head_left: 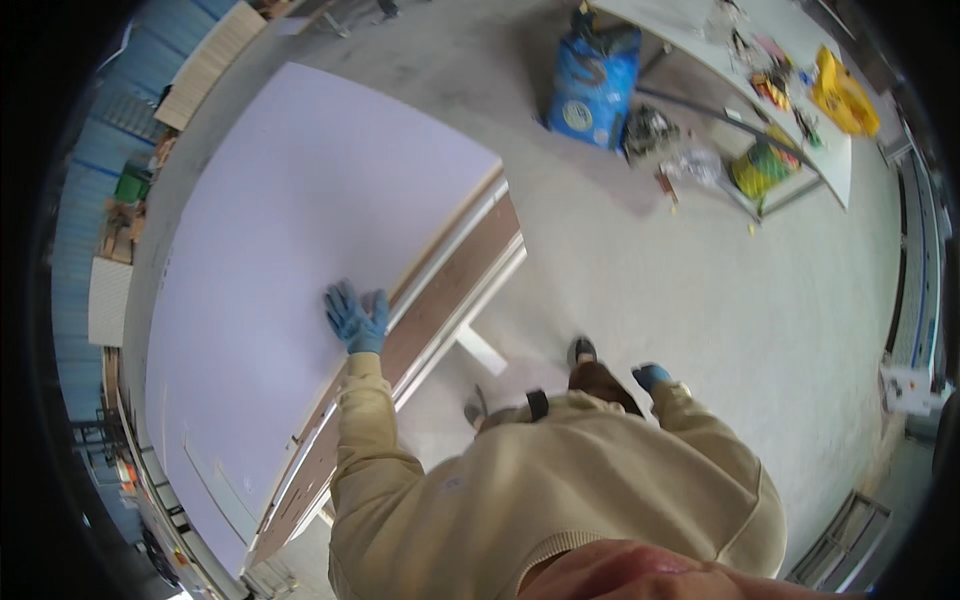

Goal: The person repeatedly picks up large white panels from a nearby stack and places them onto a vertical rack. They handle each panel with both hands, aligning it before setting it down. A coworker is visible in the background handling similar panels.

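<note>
My left hand [357, 318], in a blue glove, lies flat with fingers spread on a large white panel [320, 190]. It rests close to the panel's near edge, and nothing is in its grip. Below the white panel, brown boards [455, 275] and pale strips show in layers along the side, raised off the floor. My right hand [652, 376], gloved in blue as well, hangs beside my body over the floor, away from the panel. Its fingers are small and partly hidden, so their pose is unclear.
A white table [690, 30] at the far right bears a yellow bag [845, 95] and small tools. A blue sack [594, 85], plastic bags [695, 160] and a yellow-green bag [765, 168] sit by its legs. A metal frame [845, 540] stands at lower right.
</note>
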Demonstrator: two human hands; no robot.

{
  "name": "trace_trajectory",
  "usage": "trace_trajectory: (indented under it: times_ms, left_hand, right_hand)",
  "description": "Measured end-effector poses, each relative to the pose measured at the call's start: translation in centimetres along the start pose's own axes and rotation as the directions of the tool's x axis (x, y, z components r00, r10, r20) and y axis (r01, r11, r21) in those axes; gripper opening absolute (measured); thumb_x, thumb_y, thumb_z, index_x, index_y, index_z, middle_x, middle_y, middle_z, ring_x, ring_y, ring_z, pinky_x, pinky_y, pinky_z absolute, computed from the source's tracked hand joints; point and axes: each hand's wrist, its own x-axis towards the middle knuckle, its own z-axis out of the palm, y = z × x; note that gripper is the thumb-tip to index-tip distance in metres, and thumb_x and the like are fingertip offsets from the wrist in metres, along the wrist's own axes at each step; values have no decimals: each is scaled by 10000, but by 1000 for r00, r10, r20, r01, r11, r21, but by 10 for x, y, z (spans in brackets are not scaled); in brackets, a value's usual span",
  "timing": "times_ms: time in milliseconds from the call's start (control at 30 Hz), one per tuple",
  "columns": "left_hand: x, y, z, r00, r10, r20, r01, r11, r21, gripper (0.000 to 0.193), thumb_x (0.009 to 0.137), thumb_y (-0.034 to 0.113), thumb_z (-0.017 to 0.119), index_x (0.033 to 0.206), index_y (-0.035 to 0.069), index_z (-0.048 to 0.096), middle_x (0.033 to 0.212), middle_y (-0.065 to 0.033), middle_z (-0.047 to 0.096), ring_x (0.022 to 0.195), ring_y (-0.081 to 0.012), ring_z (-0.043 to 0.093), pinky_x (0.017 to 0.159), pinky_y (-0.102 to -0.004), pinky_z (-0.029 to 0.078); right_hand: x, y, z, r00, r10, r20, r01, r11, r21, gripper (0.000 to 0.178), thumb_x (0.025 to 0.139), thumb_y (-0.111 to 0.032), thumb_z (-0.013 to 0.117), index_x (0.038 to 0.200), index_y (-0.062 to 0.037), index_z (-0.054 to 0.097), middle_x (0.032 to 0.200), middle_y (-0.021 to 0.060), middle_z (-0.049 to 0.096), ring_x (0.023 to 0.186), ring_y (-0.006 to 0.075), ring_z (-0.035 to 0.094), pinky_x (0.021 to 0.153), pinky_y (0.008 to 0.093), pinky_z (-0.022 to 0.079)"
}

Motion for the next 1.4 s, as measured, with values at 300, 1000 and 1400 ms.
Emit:
trace_trajectory:
  times_ms: [300,1000,1400]
  left_hand:
    - [9,37,3,965,-87,249,45,985,169,1272,776,671,705,1650,4,65,1686,-307,120,1574,-499,70,1251,-642,91]
    - [190,262,4,964,143,-225,-186,966,-182,922,876,440,785,1607,63,369,1651,-287,307,1533,-490,269,1207,-615,247]
    - [451,435,68,975,53,-215,-114,953,-280,832,858,375,793,1533,24,456,1593,-311,370,1491,-516,317,1211,-615,252]
  right_hand:
    - [60,26,-177,996,33,-86,-37,998,-48,595,971,-525,522,1212,-27,741,1295,240,686,1264,431,613,1080,500,479]
    - [336,-20,-320,1000,26,5,-23,955,-297,580,977,-570,483,876,-87,788,862,155,775,821,369,730,803,494,544]
    - [569,-234,-647,965,-250,76,259,873,-414,618,957,-565,465,1200,-79,758,1317,216,681,1278,421,598,1093,500,459]
